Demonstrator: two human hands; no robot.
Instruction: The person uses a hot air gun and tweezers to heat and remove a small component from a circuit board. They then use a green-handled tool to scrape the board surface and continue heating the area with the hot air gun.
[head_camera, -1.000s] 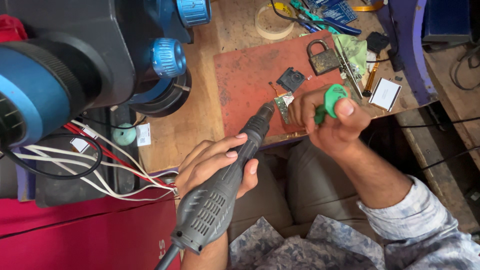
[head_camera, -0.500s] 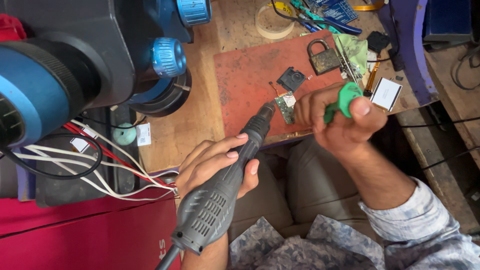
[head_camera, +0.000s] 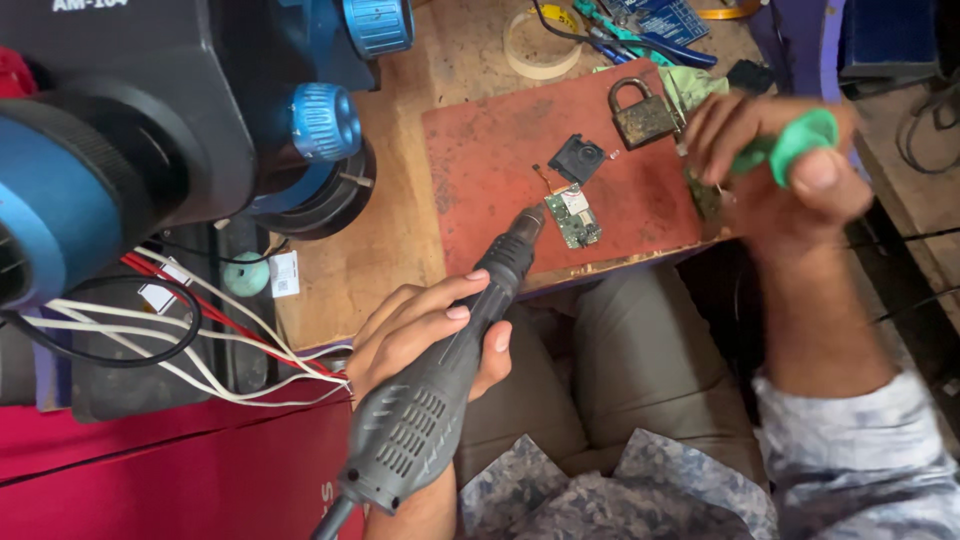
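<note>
rotary tool at the board, green cloth in the other hand

left hand, lower centre of the frame, wrapped tight round a grey rotary tool; fingers over the top of the body, thumb on the near side. tool slanted up to the right, tip just left of a small green circuit board, very close; cannot tell whether touching. black cord leaving the tool at the bottom edge.

right hand, upper right, blurred, closed round a green cloth pinched between thumb and fingers. fingertips at the right edge of a red mat, beside a small dark piece too blurred to name.

circuit board flat on the mat, centre of the frame. just above it a black square part, joined by a thin ribbon. brass padlock on the mat's upper right corner, near the right hand.

mat on a wooden bench. large black and blue microscope filling the upper left, out of focus. red and white wires looping at centre left. tape roll at upper centre, blue-handled tools to its right. grey trousers and patterned shirt along the bottom right.
</note>
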